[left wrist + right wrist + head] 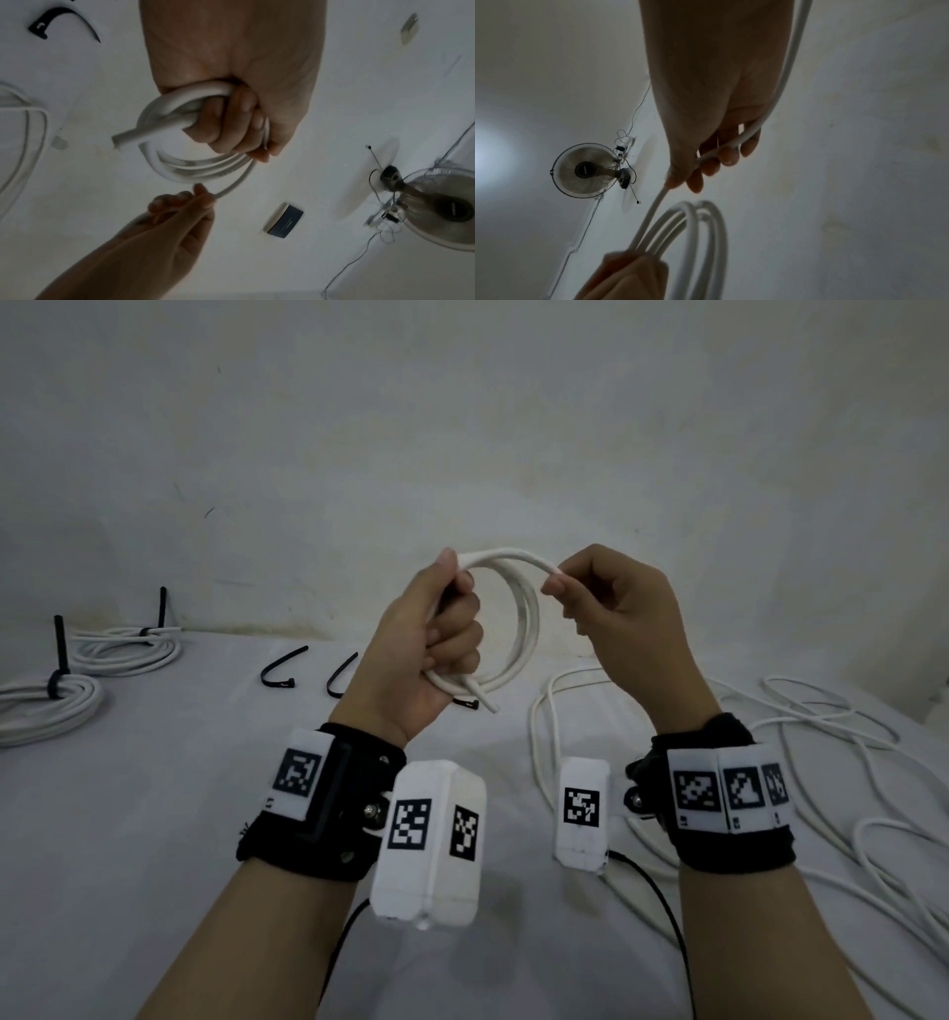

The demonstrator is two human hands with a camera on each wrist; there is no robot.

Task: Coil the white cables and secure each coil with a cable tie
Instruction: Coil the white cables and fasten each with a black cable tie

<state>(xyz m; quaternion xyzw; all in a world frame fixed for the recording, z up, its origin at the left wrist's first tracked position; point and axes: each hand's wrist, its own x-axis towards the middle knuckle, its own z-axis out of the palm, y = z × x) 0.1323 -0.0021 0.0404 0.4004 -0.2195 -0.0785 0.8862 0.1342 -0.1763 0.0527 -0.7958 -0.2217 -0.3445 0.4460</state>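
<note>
head view: left hand [436,644] clenched round white cable coil [513,629], held above the table [154,814]; right hand [606,608] pinching the feed strand. two tied coils [51,706] far left.
left wrist: cut end [123,139] protrudes; stiff, springy, light, i judge.
right wrist: strand [734,142] crosses curled fingers; grip at the bundled crossing.

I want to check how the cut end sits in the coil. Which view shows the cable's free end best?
The left wrist view: the free end pokes out clearly from the coil gripped by the left hand. The head view shows it small, below that hand. The right wrist view shows only loops, no end.
</note>
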